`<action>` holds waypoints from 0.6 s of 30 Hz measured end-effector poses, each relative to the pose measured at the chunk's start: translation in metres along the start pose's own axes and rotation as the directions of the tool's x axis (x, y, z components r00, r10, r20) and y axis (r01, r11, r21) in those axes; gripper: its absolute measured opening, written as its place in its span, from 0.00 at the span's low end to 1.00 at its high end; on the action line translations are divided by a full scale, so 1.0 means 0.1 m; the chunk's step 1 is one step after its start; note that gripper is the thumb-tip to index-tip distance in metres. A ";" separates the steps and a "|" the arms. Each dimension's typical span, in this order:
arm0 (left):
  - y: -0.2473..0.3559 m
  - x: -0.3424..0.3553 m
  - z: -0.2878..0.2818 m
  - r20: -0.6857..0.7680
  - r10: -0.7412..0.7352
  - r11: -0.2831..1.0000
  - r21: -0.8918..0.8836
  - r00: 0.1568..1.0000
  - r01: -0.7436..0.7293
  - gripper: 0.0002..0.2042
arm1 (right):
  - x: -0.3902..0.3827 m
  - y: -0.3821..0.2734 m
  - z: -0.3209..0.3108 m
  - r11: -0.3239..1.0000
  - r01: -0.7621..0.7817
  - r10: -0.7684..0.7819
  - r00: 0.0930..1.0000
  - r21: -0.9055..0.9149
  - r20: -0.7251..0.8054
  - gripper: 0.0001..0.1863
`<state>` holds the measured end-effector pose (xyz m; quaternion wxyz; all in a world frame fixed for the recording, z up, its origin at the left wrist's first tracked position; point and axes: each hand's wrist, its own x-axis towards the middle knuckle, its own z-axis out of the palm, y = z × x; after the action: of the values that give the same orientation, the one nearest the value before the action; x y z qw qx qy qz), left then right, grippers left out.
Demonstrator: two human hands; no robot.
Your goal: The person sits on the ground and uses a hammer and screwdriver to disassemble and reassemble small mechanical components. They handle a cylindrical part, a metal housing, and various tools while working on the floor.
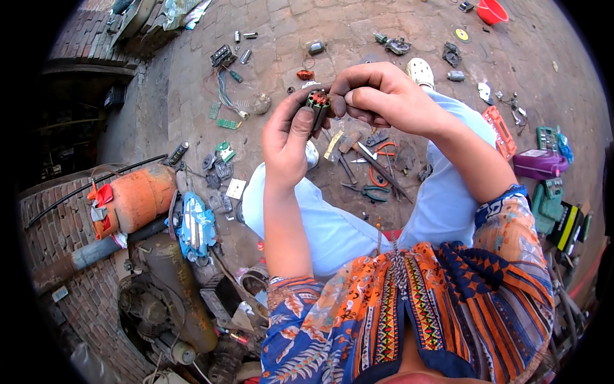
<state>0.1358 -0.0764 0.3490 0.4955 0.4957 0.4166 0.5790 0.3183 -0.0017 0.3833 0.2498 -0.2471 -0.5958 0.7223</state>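
My left hand grips a small motor rotor, a dark slotted core with green edges and copper windings on its upper end. The thumb lies along the core's side and the fingers wrap behind it. Just to the right, my right hand is closed in a pinch at the rotor's edge. Whatever those fingertips hold is too small or hidden to make out. Both hands have blackened fingers and are raised above the ground between my knees. Below them lie a hammer, orange-handled pliers and green-handled pliers.
Loose motor parts, circuit boards and wires are scattered over the brick ground. An orange gas cylinder and a rusty tank stand at left. At right are a purple container and green tool cases. A red bucket sits far right.
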 end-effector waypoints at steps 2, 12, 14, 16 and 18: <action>0.00 -0.01 -0.03 0.033 -0.080 0.994 -0.072 0.996 0.082 0.18 | 0.01 0.03 -0.02 0.999 -0.006 0.007 1.000 -0.032 0.029 0.11; -0.02 0.05 0.06 -0.074 -0.471 0.844 -0.328 0.879 0.424 0.15 | 0.13 0.21 -0.20 0.951 -0.056 0.060 0.998 -0.303 0.005 0.12; -0.03 0.05 0.03 -0.063 -0.495 0.818 -0.369 0.866 0.441 0.14 | 0.19 0.26 -0.26 0.900 0.025 -0.009 0.999 -0.436 0.038 0.12; -0.05 0.05 0.03 -0.048 -0.497 0.781 -0.460 0.866 0.422 0.13 | 0.23 0.34 -0.28 0.872 0.080 -0.085 0.996 -0.483 0.011 0.12; -0.06 0.06 0.03 -0.036 -0.491 0.754 -0.518 0.870 0.404 0.12 | 0.24 0.41 -0.29 0.851 0.105 -0.130 0.991 -0.514 -0.012 0.12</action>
<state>0.1392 -0.0694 0.3442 0.6926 0.1863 0.4014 0.5697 0.3163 0.0287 0.3366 0.2328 -0.2844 -0.7742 0.5153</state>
